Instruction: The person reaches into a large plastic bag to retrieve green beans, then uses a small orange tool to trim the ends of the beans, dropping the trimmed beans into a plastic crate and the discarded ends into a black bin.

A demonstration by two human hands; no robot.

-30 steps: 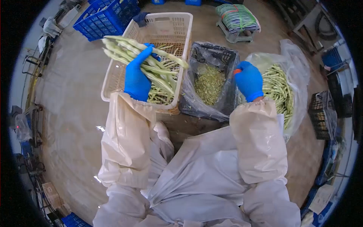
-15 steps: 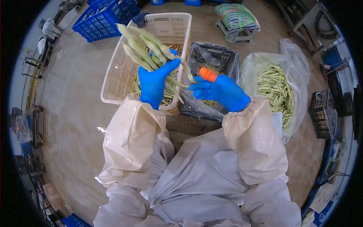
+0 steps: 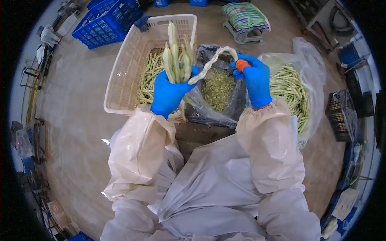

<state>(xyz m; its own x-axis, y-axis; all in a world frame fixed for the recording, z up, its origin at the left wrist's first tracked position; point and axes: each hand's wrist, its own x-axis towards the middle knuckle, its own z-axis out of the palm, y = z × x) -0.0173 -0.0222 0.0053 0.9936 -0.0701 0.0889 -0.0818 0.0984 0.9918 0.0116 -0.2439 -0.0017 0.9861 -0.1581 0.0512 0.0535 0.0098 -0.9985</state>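
Note:
My left hand (image 3: 169,94), in a blue glove, is closed round a bunch of pale green beans (image 3: 174,58) that point upward. One long curved bean (image 3: 213,61) arches from the left hand's fingers across to my right hand (image 3: 257,82). The gloved right hand pinches its far end, with an orange thumb cover (image 3: 242,65) against it. Below the left hand is a white plastic basket (image 3: 118,86) with loose beans (image 3: 148,76) inside. Under the arched bean stands a dark crate lined with clear plastic (image 3: 237,114), holding small green trimmings (image 3: 218,90).
To the right lies a clear plastic bag (image 3: 317,74) full of beans (image 3: 287,86). Blue crates (image 3: 102,30) stand at the back left. A small stool (image 3: 243,37) carries bundled sacks (image 3: 245,17). A black crate (image 3: 337,116) is at the far right, and a person (image 3: 49,36) at upper left.
The bean bunch has turned from leaning left to nearly upright. My right hand has moved up and right, and one bean now arches between both hands.

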